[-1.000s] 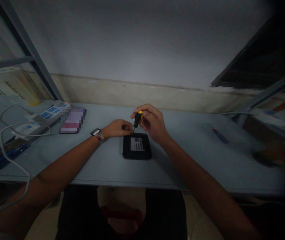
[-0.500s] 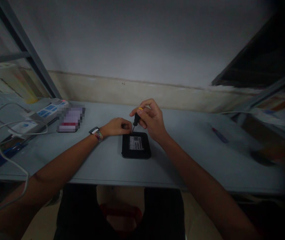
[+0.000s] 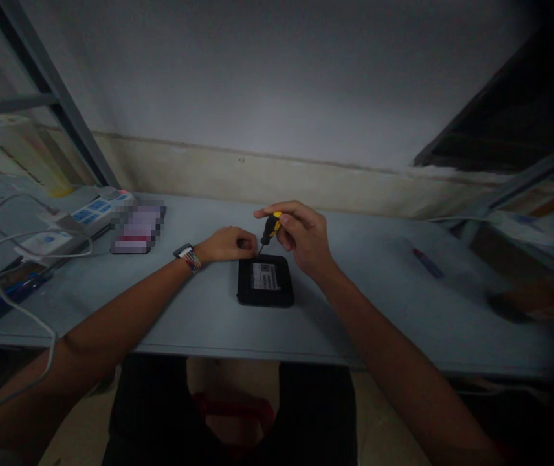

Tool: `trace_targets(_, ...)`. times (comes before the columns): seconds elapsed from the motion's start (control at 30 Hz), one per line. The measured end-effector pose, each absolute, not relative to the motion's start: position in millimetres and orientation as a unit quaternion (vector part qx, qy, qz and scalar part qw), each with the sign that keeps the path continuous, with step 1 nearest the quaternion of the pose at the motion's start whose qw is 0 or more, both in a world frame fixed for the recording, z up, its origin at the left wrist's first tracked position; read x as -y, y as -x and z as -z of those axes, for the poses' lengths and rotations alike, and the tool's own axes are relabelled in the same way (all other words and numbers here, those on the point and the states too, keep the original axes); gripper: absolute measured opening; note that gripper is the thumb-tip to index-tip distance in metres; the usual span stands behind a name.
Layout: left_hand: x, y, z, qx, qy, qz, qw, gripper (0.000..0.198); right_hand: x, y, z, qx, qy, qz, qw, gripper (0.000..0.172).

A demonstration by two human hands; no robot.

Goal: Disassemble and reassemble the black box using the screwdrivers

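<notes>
Right hand (image 3: 303,236) grip clamps the yellow-and-black screwdriver (image 3: 270,228), tip at the upper-left corner of the black box (image 3: 265,285) mid-frame, left hand (image 3: 228,244) curled against that corner, and the shaft is best held upright, I'd say, pressed firmly.

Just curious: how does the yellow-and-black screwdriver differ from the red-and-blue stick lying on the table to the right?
The short yellow-and-black screwdriver stands tilted in the right hand, tip at the far edge of the flat black box. The slim red-and-blue stick lies flat on the grey table, untouched. The screwdriver looks stubbier, the stick thinner. Both are small and elongated.
</notes>
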State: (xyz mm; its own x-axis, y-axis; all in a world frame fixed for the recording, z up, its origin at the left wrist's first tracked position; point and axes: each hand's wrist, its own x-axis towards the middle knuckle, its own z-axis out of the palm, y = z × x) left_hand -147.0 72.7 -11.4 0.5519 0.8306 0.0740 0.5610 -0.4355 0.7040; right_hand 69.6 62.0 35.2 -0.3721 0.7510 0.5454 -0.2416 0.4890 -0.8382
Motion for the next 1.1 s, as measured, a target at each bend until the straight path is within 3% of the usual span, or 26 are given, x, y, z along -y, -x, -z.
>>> trace_targets(0.27,-74.5,146.8,13.7,-0.432,-0.825,-0.208,0.299,0.034,-57.9,-62.6,-35.4,0.666,0.190,-0.511,0.510,0.029)
trace_targets(0.47,-74.2,147.8,14.8,-0.432,-0.824,-0.220,0.293,0.031,-59.8,-59.2,-34.7,0.646,0.197,-0.540,0.501,0.042)
trace_targets(0.73,-77.7,149.3,21.2,-0.438,-0.821,-0.214,0.297,0.032,-56.6,-60.9,-36.6,0.687,0.179,-0.499,0.497,0.023)
trace_targets(1.1,-75.6,147.5,15.9,-0.425,-0.830,-0.220,0.287,0.030,-55.5,-49.8,-42.8,0.654,0.186,-0.523,0.514,0.036)
